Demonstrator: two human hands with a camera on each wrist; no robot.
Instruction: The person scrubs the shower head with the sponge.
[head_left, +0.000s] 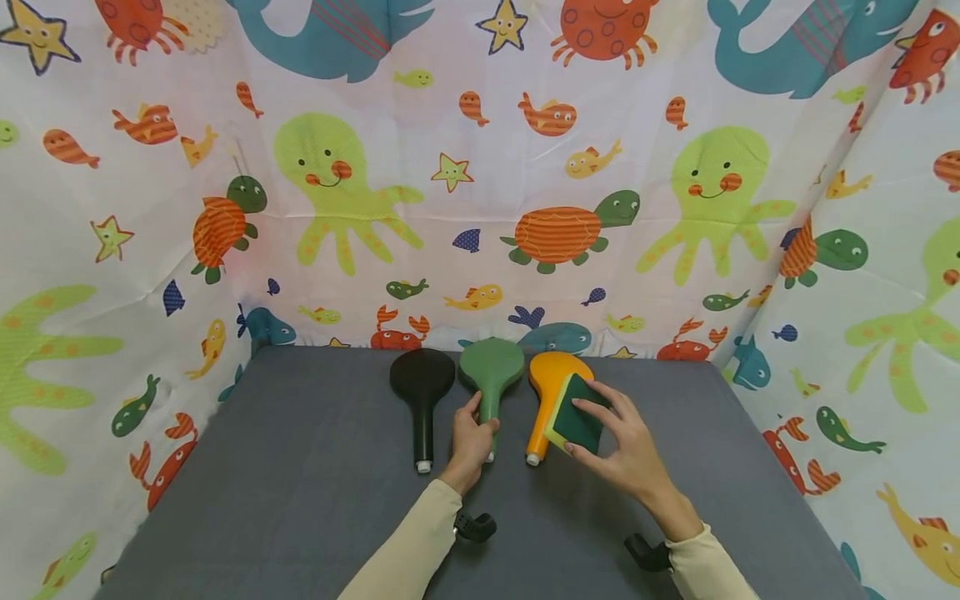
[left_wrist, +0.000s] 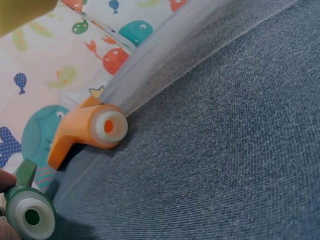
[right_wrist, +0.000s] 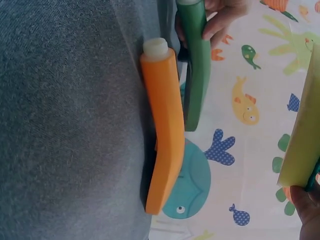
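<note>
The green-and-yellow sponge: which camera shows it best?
The head view: there the sponge shows its dark green face and a yellow edge, partly covered by the right hand. The right wrist view shows mainly its yellow side, cut off; the left wrist view, only a yellow corner, probably the sponge.

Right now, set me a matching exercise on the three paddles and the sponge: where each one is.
1. Sponge
2. Black paddle
3. Green paddle
4. Orange paddle

A. Handle gripped by the left hand
B. Right end of the paddle row
C. Held in the right hand
D. Left end of the paddle row

Pairs: 1-C, 2-D, 3-A, 4-B
</note>
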